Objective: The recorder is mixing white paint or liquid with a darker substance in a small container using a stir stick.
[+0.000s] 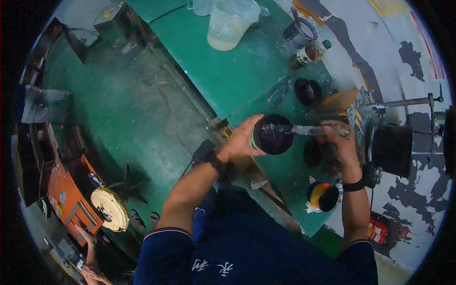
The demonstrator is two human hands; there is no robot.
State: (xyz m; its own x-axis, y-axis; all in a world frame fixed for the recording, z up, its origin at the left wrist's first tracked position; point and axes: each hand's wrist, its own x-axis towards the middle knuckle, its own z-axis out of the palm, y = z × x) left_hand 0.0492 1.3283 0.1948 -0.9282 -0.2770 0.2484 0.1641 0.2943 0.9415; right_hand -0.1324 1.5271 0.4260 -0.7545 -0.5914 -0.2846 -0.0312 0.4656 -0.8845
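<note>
Over the green table (280, 166), my left hand (241, 137) is wrapped round the side of a round can (274, 135). The can looks black on top, with a strip of green on its side. My right hand (341, 138), slightly blurred, grips one end of a flat, pale spatula-like blade (305, 130). From there the blade runs left to the can and meets its dark top. Whether its tip is inside the can or lies across it, I cannot tell. Just below the blade, a dark round thing (312, 152) sits on the table, partly hidden by my right hand.
A translucent plastic jug (229, 26), a tub with a stirring stick (301, 33) and a green-capped bottle (308, 54) stand farther off. A red-and-yellow-stained can (324, 196) is near my right wrist. Machinery with a black cylinder (392, 149) is at right. Another person's hands (88, 237) show at lower left.
</note>
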